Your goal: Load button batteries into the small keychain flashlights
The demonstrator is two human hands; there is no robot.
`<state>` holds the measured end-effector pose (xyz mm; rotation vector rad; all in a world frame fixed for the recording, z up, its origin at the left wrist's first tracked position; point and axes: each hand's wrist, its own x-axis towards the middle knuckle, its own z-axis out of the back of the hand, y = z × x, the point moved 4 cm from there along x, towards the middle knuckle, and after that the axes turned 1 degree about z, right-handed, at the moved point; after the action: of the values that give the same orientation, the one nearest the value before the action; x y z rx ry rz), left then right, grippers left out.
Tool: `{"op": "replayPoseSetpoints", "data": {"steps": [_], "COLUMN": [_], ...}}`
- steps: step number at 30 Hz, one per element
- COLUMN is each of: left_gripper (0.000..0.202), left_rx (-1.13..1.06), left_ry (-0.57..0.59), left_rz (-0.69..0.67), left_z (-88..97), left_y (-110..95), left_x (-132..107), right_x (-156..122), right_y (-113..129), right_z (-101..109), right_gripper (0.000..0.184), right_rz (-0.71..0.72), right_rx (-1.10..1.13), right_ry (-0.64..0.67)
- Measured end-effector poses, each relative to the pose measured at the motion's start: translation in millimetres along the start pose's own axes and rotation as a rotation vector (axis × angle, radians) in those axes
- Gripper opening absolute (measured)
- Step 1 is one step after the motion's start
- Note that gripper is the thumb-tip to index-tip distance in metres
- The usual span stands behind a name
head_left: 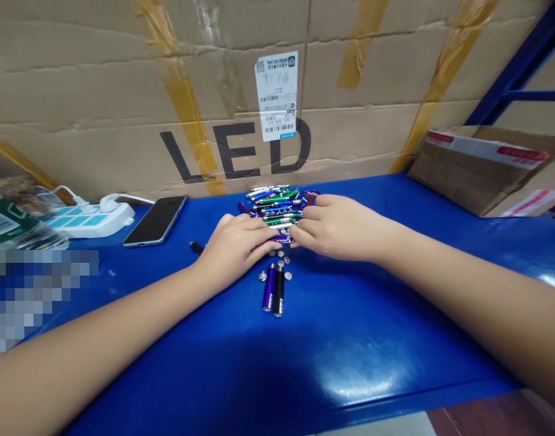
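A pile of small coloured flashlights point(277, 203) lies on the blue shelf point(350, 339) in front of a big cardboard box. My left hand point(234, 245) and my right hand point(334, 225) rest palm down at the pile's near edge, fingertips meeting over a small purple flashlight part point(281, 238). The fingers of both are curled and pinched on it. Just nearer to me lie a purple tube point(269, 287) and a black tube point(279, 292) side by side, with several small button cells point(262, 276) scattered around them.
A dark phone point(156, 220) lies left of my hands, beside a white power strip point(89, 219). A small black piece point(196, 247) sits near my left wrist. The large "LED" carton point(191, 91) walls the back. A smaller taped box point(491, 169) stands at right.
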<state>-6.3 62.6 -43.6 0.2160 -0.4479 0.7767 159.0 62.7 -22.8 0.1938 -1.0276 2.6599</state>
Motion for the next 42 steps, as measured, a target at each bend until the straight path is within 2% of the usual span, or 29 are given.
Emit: {"op": "replayPoseSetpoints", "data": {"steps": [4, 8, 15, 18, 23, 26, 28, 30, 32, 35, 38, 42], "left_gripper": [0.034, 0.036, 0.029, 0.026, 0.020, 0.023, 0.026, 0.028, 0.029, 0.029, 0.028, 0.028], "left_rx": [0.028, 0.067, 0.157, 0.164, 0.164, 0.157, 0.105, 0.025, -0.043, -0.101, -0.139, -0.171], "left_ry": [-0.022, -0.072, -0.195, -0.241, -0.288, -0.276, -0.220, -0.153, -0.107, -0.068, -0.025, 0.022], "left_rz": [-0.073, -0.105, -0.211, -0.214, -0.194, -0.165, -0.102, -0.027, 0.019, 0.036, 0.029, 0.018], "left_z": [1.5, 3.7, 11.8, 15.7, 20.5, 18.0, 12.8, 6.7, 2.5, 0.4, 0.0, -0.9], "left_y": [-1, -2, -8, -9, -9, -5, -1, 2, 4, 4, 3, 3], "left_x": [-1, -1, -4, -5, -8, -7, -5, -2, 0, 1, 1, 1], "right_x": [0, -1, -1, 0, 4, 8, 9, 8, 6, 3, -1, -1], "right_y": [2, 0, 8, 8, 9, 12, 11, 5, -3, -9, -10, -6], "right_z": [-7, -14, -17, -17, -14, -16, -17, -17, -14, -8, -3, -1], "right_gripper": [0.033, 0.036, 0.045, 0.046, 0.046, 0.045, 0.045, 0.042, 0.036, 0.027, 0.021, 0.020], "right_rz": [-0.001, -0.092, -0.142, -0.239, -0.444, -0.575, -0.634, -0.643, -0.561, -0.323, -0.192, -0.146], "right_rx": [0.080, 0.207, 0.342, 0.525, 0.951, 1.120, 1.060, 0.813, 0.502, 0.257, 0.106, 0.059], "right_ry": [-0.045, -0.028, -0.097, -0.068, -0.049, -0.046, -0.009, 0.044, 0.069, 0.007, -0.083, -0.110]}}
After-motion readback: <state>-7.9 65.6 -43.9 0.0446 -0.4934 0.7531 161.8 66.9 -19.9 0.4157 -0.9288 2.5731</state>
